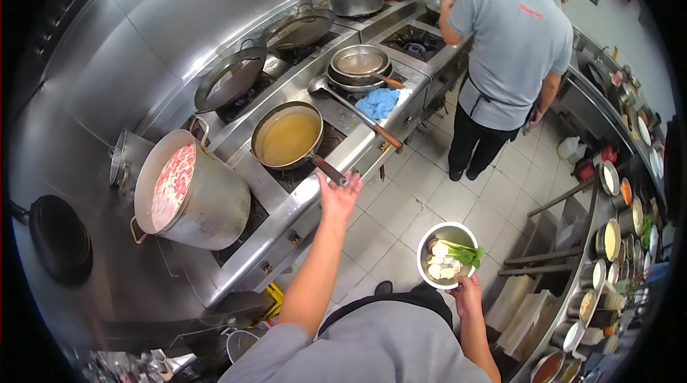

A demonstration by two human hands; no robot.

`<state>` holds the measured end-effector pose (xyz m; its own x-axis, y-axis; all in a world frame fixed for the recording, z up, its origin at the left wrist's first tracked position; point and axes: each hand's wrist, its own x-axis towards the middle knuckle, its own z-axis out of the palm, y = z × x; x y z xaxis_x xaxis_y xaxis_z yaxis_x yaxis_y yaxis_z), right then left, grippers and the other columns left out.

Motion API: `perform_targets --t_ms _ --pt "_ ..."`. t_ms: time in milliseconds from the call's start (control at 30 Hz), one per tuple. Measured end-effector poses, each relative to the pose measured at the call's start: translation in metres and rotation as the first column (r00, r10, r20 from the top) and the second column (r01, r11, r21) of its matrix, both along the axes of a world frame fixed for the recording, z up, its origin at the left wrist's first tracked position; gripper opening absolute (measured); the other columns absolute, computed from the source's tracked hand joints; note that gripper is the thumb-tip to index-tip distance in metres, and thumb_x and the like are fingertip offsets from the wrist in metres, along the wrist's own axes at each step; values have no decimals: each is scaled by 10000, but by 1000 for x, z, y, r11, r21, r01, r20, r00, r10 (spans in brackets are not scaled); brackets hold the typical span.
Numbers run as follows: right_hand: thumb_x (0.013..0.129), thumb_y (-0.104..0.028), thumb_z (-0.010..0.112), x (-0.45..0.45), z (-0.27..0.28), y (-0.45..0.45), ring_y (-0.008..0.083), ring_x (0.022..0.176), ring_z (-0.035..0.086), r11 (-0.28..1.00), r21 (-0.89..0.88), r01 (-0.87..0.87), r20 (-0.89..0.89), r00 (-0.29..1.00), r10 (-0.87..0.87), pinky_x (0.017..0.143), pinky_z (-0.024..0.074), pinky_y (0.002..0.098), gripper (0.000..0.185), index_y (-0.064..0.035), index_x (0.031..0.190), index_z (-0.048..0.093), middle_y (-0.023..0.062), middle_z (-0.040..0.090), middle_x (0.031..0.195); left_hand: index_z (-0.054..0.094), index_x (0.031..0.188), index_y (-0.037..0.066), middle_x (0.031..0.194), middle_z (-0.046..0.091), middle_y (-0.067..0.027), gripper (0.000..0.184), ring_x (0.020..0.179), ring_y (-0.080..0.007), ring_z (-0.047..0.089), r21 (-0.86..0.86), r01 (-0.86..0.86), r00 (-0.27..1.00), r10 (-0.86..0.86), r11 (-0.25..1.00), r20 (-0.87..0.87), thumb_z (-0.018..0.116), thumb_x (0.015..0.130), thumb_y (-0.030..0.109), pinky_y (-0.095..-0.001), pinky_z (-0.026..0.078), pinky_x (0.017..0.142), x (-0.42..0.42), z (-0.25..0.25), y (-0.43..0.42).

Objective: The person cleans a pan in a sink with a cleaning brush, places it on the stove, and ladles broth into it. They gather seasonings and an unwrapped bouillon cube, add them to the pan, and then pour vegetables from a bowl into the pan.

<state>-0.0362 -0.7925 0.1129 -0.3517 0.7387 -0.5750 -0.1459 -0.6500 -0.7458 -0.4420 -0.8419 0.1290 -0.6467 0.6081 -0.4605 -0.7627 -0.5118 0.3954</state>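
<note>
My left hand (339, 195) is at the end of the dark wooden handle (330, 170) of a wok (287, 105). Its fingers look spread, not wrapped round the handle. Yellowish liquid fills the wok, which sits on a burner. Down by my waist, my right hand (469, 296) grips the rim of a white bowl (424, 266). Inside the bowl are pale chopped pieces and green leafy stalks (466, 254). A ladle (358, 113) with a wooden handle lies across the stove edge, beyond the wok.
A big pot (222, 204) of reddish meat in liquid stands left of the wok. Beyond are a strainer (359, 61) on a stacked pan, a blue cloth (378, 102) and two more woks. A co-worker (512, 47) stands ahead. Ingredient containers (608, 240) line the right counter.
</note>
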Motion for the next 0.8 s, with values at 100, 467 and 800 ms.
perform_targets --t_ms 100,467,800 --pt "814 -56 485 22 -12 -7 177 670 620 1000 -2 -18 51 999 18 534 527 304 261 -31 1069 537 90 639 895 431 1105 98 976 553 -131 489 814 -262 582 70 -221 971 213 973 108 471 905 543 -344 523 686 -24 -7 23" --pt "804 -53 503 74 -42 -4 172 660 625 994 -6 107 142 984 -105 522 510 295 247 -14 1042 557 90 652 870 499 910 146 724 510 3 378 562 -122 458 28 -255 966 253 967 61 442 929 520 -247 393 460 -47 -6 22" --pt "819 -83 509 89 -43 7 153 636 614 997 40 71 154 985 -76 534 533 313 210 -39 1020 549 73 641 844 527 1120 178 943 566 -66 457 776 -187 562 85 -273 962 273 958 12 374 931 565 -315 520 663 -29 -2 17"
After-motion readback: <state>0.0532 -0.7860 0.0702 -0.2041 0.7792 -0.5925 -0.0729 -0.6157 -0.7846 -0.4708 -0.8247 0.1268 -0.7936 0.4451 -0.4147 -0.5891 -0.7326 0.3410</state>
